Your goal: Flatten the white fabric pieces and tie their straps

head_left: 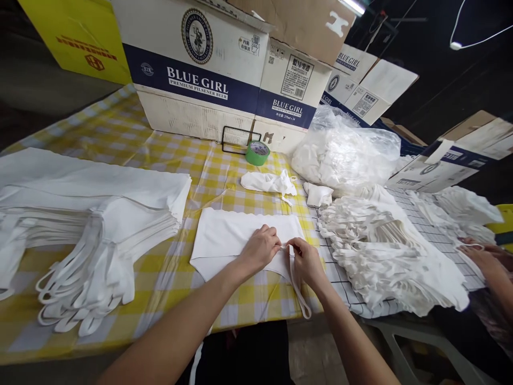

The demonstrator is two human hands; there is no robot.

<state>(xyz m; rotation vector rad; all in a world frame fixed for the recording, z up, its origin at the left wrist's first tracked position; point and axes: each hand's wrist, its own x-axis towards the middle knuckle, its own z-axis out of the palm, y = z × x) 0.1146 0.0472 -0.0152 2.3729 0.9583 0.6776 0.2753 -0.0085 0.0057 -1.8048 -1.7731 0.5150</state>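
A white strapped top [228,232] lies flat on the checked tablecloth in front of me, its wavy edge facing away. My left hand [260,248] rests over its right half, fingers closed in a pinch at the fabric. Close beside it, my right hand [308,261] pinches the top near the base of a thin white strap [297,291]. The strap's loop hangs down toward the table's front edge. The fingertips of both hands almost meet, and the exact bit of cloth between them is hidden.
Stacked white tops [100,182] lie at left, straps dangling forward. A heap of similar tops [385,246] and a clear plastic bag [344,149] are at right. Green tape [257,153] stands before a beer carton [196,80]. Another person's hand [479,256] touches white cloth at far right.
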